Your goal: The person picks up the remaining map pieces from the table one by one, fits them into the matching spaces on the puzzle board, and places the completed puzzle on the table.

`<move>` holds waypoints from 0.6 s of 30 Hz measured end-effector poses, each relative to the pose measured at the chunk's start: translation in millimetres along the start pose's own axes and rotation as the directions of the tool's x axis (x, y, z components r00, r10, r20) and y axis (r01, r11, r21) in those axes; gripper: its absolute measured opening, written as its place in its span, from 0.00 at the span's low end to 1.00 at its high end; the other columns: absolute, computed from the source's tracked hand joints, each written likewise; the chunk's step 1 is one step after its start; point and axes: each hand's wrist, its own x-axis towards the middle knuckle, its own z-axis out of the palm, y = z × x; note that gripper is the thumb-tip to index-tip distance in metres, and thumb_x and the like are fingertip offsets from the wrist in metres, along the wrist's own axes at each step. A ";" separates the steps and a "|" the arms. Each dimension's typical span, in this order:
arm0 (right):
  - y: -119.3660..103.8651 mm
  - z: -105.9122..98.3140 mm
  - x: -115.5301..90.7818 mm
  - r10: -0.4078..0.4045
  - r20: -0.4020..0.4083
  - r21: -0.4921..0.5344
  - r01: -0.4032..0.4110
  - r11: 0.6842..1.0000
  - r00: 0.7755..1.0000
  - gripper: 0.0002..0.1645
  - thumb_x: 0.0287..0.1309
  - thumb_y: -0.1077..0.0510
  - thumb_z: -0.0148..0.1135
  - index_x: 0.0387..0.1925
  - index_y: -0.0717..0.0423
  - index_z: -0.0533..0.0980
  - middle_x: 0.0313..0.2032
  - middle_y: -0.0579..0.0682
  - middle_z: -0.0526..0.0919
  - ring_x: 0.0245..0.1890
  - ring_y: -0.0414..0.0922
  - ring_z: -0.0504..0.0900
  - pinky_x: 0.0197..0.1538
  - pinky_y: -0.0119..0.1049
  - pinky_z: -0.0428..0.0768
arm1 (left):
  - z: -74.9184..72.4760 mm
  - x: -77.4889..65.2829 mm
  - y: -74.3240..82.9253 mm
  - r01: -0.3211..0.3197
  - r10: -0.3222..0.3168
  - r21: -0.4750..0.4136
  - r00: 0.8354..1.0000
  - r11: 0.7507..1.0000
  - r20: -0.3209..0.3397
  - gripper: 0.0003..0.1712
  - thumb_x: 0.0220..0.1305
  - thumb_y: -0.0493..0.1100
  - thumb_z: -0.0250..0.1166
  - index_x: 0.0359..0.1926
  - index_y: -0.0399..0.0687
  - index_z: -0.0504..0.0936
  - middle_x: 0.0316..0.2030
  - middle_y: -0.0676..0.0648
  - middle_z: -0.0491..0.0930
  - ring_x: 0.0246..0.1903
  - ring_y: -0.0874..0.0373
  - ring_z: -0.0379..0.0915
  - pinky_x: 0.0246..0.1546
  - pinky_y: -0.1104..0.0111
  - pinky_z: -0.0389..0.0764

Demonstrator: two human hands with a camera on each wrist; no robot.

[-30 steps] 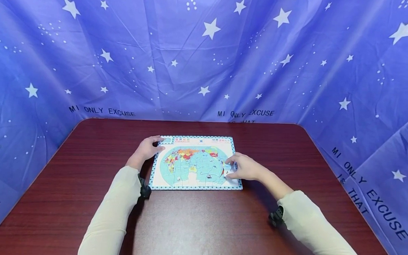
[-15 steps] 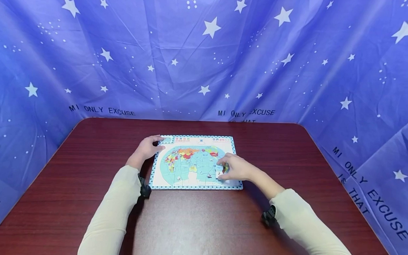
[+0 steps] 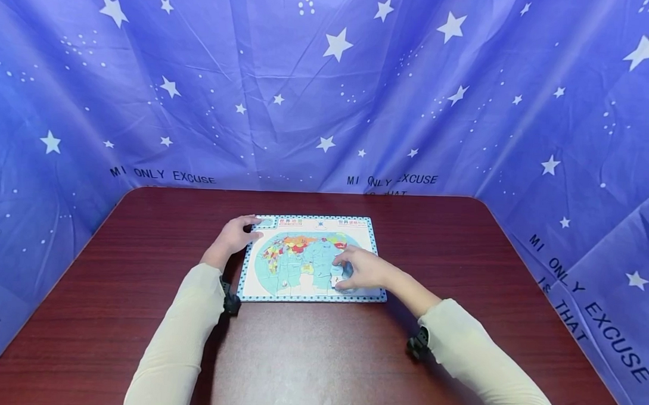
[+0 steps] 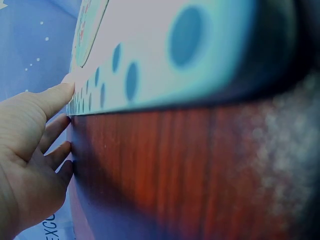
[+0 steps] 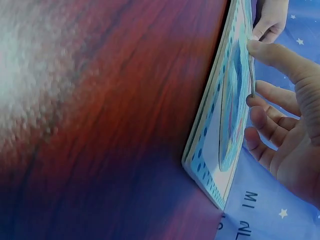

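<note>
A world map jigsaw puzzle (image 3: 270, 296) with a blue-dotted border lies flat on the table. My right hand (image 3: 369, 269) pinches a light blue and white puzzle piece (image 3: 336, 277) between thumb and fingers, over the right part of the map. Seen edge-on in the right wrist view, the piece (image 5: 252, 80) is thin and close over the puzzle. At the puzzle's upper left corner rests my left hand (image 3: 229, 240), its fingers relaxed. The left wrist view has its thumb (image 4: 59, 97) against the dotted edge and the other fingers beside that edge.
The dark red wooden table (image 3: 162, 232) has rounded back corners. Behind and at both sides hangs a blue curtain (image 3: 286, 64) with white stars and lettering. A black wrist camera (image 3: 419, 344) sits at the right sleeve, another wrist camera (image 3: 231, 303) at the left.
My right hand has moved left over the map with the puzzle piece, uncovering the right border. My left hand and the puzzle have stayed put.
</note>
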 end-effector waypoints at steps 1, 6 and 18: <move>-1.5 0.1 0.2 -0.003 0.005 -0.002 0.003 1.000 1.000 0.29 0.44 0.48 0.72 0.47 0.58 0.79 0.39 0.47 0.78 0.44 0.43 0.74 0.50 0.38 0.75 | 0.0 0.1 0.2 0.000 0.000 0.001 1.000 1.000 0.000 0.28 0.67 0.45 0.57 0.67 0.46 0.66 0.72 0.42 0.53 0.71 0.41 0.42 0.67 0.47 0.56; -7.8 0.5 0.7 -0.011 0.019 -0.005 0.011 1.000 1.000 0.29 0.44 0.47 0.72 0.48 0.57 0.79 0.40 0.47 0.77 0.39 0.42 0.72 0.44 0.35 0.73 | 0.1 0.7 0.1 0.002 -0.002 0.009 1.000 1.000 -0.003 0.28 0.67 0.45 0.57 0.67 0.46 0.66 0.72 0.42 0.53 0.71 0.41 0.42 0.67 0.47 0.55; -16.9 10.0 10.6 -0.062 0.010 -0.008 0.062 0.998 0.998 0.30 0.45 0.46 0.72 0.49 0.55 0.79 0.39 0.45 0.78 0.35 0.39 0.73 0.41 0.32 0.74 | 0.7 1.8 -2.2 -0.001 0.001 0.005 1.000 1.000 0.000 0.28 0.67 0.45 0.57 0.67 0.46 0.65 0.72 0.42 0.52 0.71 0.41 0.42 0.68 0.47 0.55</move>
